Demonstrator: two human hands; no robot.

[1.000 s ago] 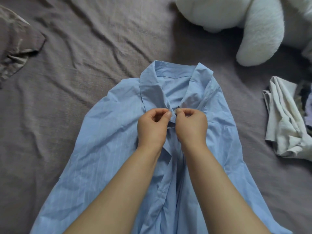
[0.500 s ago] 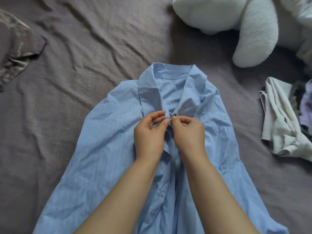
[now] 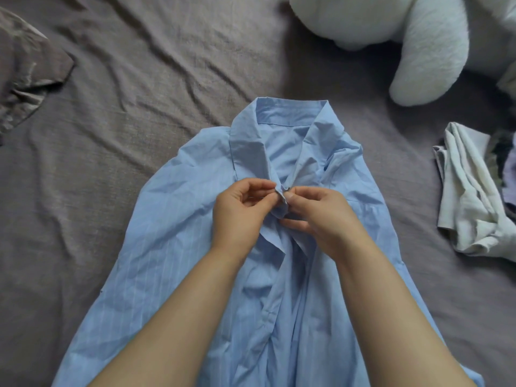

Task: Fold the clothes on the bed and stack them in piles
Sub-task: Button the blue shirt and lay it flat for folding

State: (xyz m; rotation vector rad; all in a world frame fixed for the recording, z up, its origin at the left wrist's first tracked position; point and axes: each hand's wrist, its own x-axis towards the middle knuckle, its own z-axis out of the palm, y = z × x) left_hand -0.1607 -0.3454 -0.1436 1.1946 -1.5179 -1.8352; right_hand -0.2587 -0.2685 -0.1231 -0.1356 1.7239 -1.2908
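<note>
A light blue striped shirt (image 3: 178, 247) lies front up on the bed, collar (image 3: 290, 113) pointing away from me. My left hand (image 3: 240, 213) pinches the left front edge just below the collar. My right hand (image 3: 324, 216) pinches the right front edge against it, thumb on top. The two hands meet at the top of the button line, where a small button shows between the fingertips. My forearms cover much of the lower shirt front.
The bed has a wrinkled grey-brown sheet (image 3: 139, 107). A white plush toy (image 3: 418, 37) lies at the top right. A crumpled cream garment (image 3: 469, 191) and darker clothes (image 3: 502, 157) lie at the right edge. A brown patterned pillow (image 3: 25, 68) sits at the top left.
Both hands stay at the top button while their fingers shift on the fabric. The left fingers have opened a little and the right thumb now presses on the placket.
</note>
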